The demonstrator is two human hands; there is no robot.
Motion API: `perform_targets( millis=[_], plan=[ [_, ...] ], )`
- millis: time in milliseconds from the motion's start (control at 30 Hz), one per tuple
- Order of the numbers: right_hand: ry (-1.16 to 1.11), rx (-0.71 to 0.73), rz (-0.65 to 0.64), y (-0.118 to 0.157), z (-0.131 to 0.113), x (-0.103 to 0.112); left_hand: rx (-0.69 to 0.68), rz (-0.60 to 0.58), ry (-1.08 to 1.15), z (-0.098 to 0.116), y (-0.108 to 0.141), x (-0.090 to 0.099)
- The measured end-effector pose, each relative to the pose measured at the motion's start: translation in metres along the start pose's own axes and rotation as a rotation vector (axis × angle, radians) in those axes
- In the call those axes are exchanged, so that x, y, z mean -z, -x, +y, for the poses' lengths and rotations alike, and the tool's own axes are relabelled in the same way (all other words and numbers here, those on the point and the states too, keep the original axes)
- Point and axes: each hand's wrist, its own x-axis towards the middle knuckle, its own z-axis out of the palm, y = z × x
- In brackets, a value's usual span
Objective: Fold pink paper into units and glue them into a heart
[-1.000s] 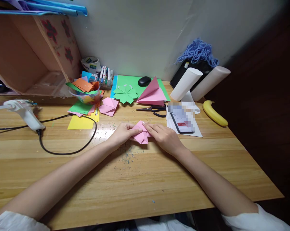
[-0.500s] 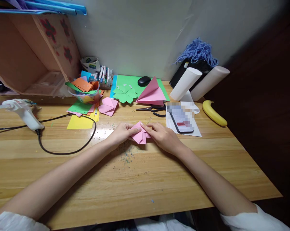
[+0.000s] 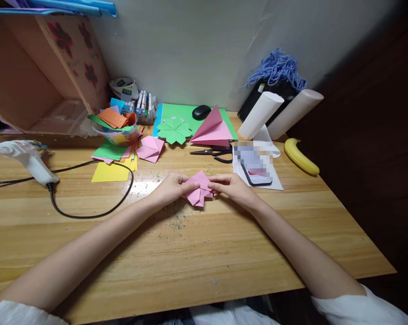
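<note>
A folded pink paper piece [image 3: 199, 192] is held just above the wooden table by both hands. My left hand [image 3: 172, 188] pinches its left side, thumb on top. My right hand [image 3: 231, 187] grips the right edge between thumb and fingers. The fingers underneath are partly hidden. Behind the hands, black scissors [image 3: 212, 152] lie on the table. Another folded pink piece [image 3: 150, 149] is farther back on the left, and a green folded flower shape [image 3: 175, 130] rests beside a large pink folded paper [image 3: 213, 131].
At left are a white glue gun [image 3: 30, 160] with a looping black cable, yellow sheets [image 3: 109, 172] and a tub of paper scraps [image 3: 118, 135]. On the right lie a phone [image 3: 256, 174], a banana [image 3: 300, 157] and white rolls [image 3: 261, 115]. A black mouse [image 3: 201, 112] sits behind.
My right hand has shifted slightly right, its thumb moving from the paper's middle to its right edge. More of the pink paper's top shows. The whole view has shifted a little.
</note>
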Motion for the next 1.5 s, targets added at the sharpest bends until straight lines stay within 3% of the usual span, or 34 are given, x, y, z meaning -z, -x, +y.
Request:
perform_targets(
  millis=[367,567,800,1100,1200,1367,1500],
  plan=[
    [0.349,0.225,0.075,0.004,-0.003,-0.001,-0.011,-0.006,-0.064,0.001,-0.002,0.001],
    [0.321,0.237,0.101,0.005,-0.007,-0.002,-0.059,-0.028,-0.100,-0.001,-0.001,0.002],
    [0.163,0.126,0.122,0.005,-0.006,-0.004,-0.075,-0.109,-0.092,0.003,0.001,0.003],
    [0.341,0.319,0.232,0.009,-0.009,-0.011,-0.061,-0.090,-0.099,0.004,0.001,0.003],
    [0.299,0.276,0.196,0.009,-0.010,-0.010,-0.071,-0.107,-0.095,0.006,0.003,0.003],
    [0.114,0.060,0.072,0.006,-0.009,-0.008,-0.076,-0.163,-0.092,0.008,0.004,0.003],
    [0.121,0.026,0.092,0.007,-0.010,-0.010,-0.093,-0.209,-0.100,0.006,0.004,0.004]
  ],
)
